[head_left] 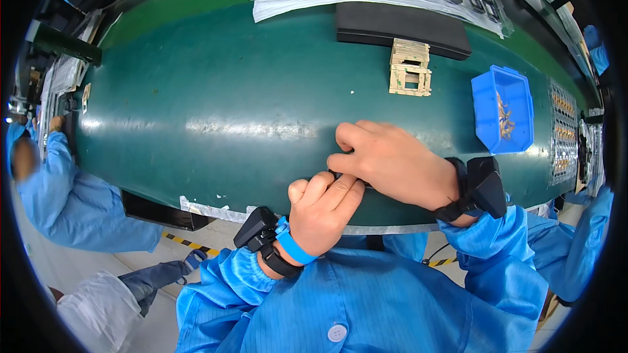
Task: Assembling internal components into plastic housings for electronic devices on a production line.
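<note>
Where left grip [322,212] meets right grip [392,162], a dark piece [336,174] shows.

head cam: left fisheye, worn | faces down and forward over tabletop [196,85] | near above left hand [322,209], right hand [396,162] | rim bends edges
</note>
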`<act>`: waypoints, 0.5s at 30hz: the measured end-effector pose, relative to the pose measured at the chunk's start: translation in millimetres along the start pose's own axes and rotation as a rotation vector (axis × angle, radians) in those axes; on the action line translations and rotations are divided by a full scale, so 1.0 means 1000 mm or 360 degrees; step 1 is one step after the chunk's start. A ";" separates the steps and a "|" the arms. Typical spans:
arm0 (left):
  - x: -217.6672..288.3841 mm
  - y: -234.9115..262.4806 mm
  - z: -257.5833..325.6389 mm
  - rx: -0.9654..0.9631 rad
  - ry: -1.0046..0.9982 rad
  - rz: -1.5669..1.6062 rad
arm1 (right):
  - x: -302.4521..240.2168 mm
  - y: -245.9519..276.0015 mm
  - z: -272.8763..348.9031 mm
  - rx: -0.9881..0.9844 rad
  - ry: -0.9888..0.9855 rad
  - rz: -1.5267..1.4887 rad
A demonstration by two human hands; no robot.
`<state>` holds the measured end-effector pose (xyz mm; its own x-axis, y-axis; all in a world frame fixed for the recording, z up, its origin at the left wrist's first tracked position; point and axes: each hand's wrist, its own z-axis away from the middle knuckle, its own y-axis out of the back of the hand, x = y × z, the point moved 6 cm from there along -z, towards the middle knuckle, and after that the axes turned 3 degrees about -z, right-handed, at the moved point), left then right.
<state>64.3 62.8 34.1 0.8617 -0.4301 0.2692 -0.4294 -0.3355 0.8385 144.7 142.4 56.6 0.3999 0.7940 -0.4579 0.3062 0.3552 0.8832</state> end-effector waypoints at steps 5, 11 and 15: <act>0.000 0.000 0.000 -0.0021 0.0001 0.0007 | -0.003 0.001 -0.010 -0.0197 0.0126 0.0244; -0.001 -0.001 0.002 -0.0035 0.0002 -0.0002 | -0.001 -0.001 -0.015 -0.0158 0.0165 0.0300; -0.002 0.000 0.003 -0.0016 0.0019 -0.0024 | -0.001 -0.009 -0.014 -0.0172 0.0161 0.0329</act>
<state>62.1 61.5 32.3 0.8712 -0.4151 0.2621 -0.4136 -0.3332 0.8473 129.6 145.0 50.8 0.3544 0.8986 -0.2589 0.1303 0.2267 0.9652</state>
